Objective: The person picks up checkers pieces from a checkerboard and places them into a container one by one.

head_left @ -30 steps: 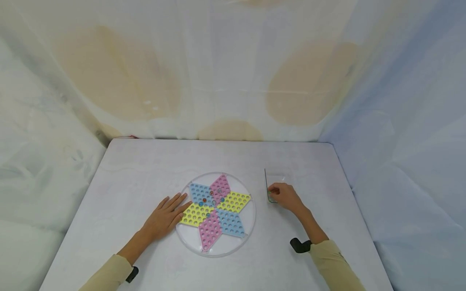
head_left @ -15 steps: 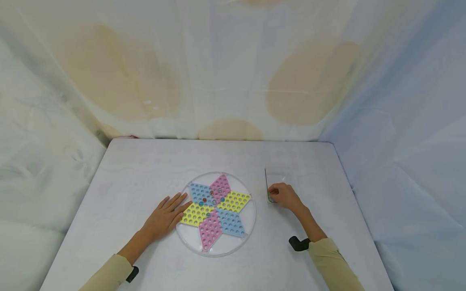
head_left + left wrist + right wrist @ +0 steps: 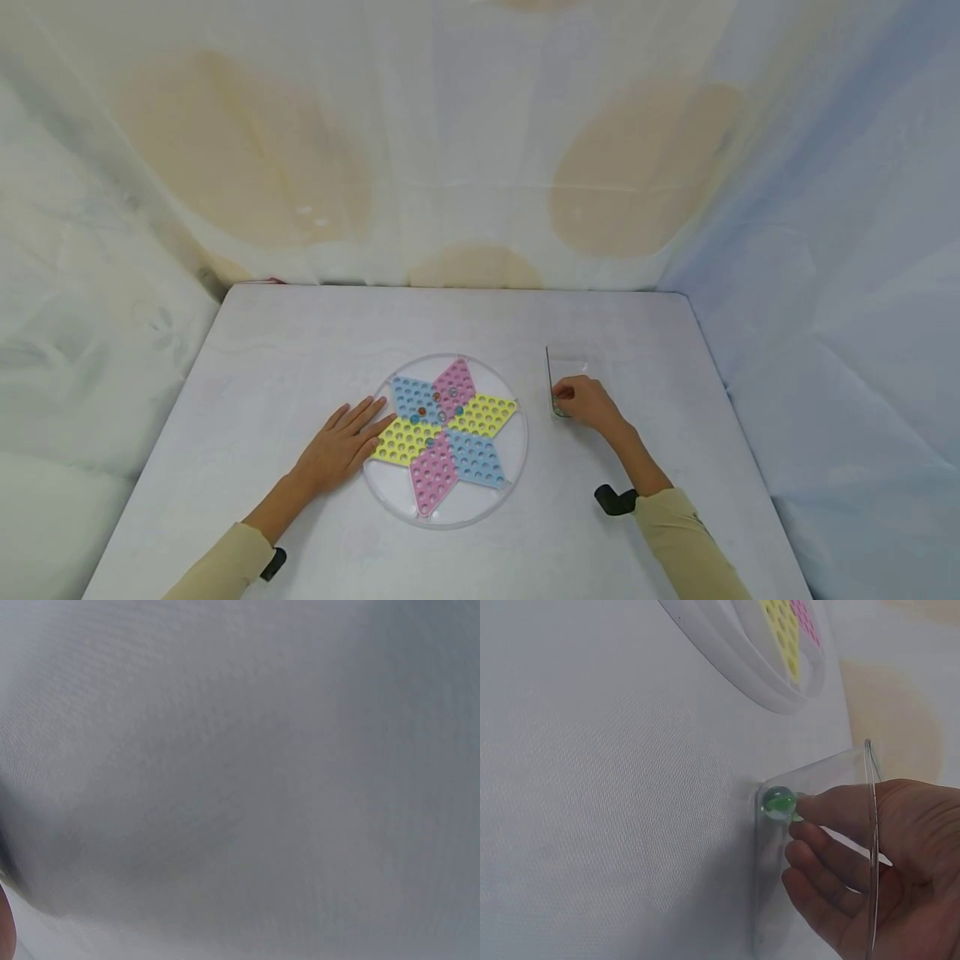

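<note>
Fingers spread, my left hand [image 3: 335,454] lies flat at the left edge of a round Chinese checkers board [image 3: 517,467]. Its fingertips reach the yellow and blue points. Several marbles [image 3: 452,392] sit in holes around the board's middle and upper part. My right hand [image 3: 588,403] is down inside a clear plastic box [image 3: 548,367] to the right of the board. In the right wrist view, its thumb and forefinger pinch at a green-swirled glass marble [image 3: 779,803] in the box's corner, while the other fingers curl below. A bit of green shows just under the thumb.
The white-covered table [image 3: 300,333] stands against hanging pale curtains [image 3: 465,150] at the back and both sides. Dark wrist cameras [image 3: 617,501] stick out near both sleeves. In the left wrist view, only white cloth and a sliver of skin show.
The right wrist has shifted very slightly, while its fingers stay inside the clear box. My left hand and the board have not moved.
</note>
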`<state>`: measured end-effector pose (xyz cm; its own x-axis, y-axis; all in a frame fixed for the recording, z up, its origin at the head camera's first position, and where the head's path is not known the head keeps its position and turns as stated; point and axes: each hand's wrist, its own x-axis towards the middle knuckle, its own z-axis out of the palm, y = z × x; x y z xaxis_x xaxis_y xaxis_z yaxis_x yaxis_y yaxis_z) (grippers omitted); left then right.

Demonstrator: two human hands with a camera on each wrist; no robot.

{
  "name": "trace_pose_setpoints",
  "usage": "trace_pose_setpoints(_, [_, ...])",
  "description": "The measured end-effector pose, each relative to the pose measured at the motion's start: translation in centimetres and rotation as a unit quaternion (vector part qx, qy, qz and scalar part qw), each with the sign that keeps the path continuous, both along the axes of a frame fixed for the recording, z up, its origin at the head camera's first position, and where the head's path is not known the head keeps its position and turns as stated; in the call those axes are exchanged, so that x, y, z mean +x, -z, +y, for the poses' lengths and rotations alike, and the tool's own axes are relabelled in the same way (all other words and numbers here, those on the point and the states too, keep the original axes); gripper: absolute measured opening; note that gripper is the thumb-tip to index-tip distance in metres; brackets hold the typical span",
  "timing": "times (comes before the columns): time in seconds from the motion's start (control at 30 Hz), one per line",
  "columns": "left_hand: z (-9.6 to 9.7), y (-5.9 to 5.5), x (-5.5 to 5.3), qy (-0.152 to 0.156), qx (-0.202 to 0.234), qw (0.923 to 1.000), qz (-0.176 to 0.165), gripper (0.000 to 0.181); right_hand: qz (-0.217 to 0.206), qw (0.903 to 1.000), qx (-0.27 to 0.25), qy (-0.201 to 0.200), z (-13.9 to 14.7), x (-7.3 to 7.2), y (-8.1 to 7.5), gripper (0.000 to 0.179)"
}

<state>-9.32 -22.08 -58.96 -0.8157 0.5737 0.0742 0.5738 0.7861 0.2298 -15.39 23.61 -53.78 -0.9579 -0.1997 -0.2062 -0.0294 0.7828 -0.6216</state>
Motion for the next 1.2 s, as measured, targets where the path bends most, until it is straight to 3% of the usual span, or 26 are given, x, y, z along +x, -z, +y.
trace_pose_setpoints(0.23, [0.0, 0.1, 0.0, -0.001, 0.000, 1.0000, -0.001, 0.052, 0.003, 0.9999, -0.010, -0.004, 0.1, 0.1, -0.2, 0.018])
trace_pose_setpoints(0.8, [-0.1, 0.3, -0.1, -0.006, -0.011, 0.9999, -0.011, 0.052, 0.089, 0.9949, -0.046, 0.011, 0.0, 0.2, -2.3, 0.020])
trace_pose_setpoints(1.2, [0.0, 0.2, 0.0, -0.004, -0.008, 0.9999, -0.006, 0.052, 0.123, 0.9883, -0.090, 0.011, -2.4, 0.9, -4.1, 0.021])
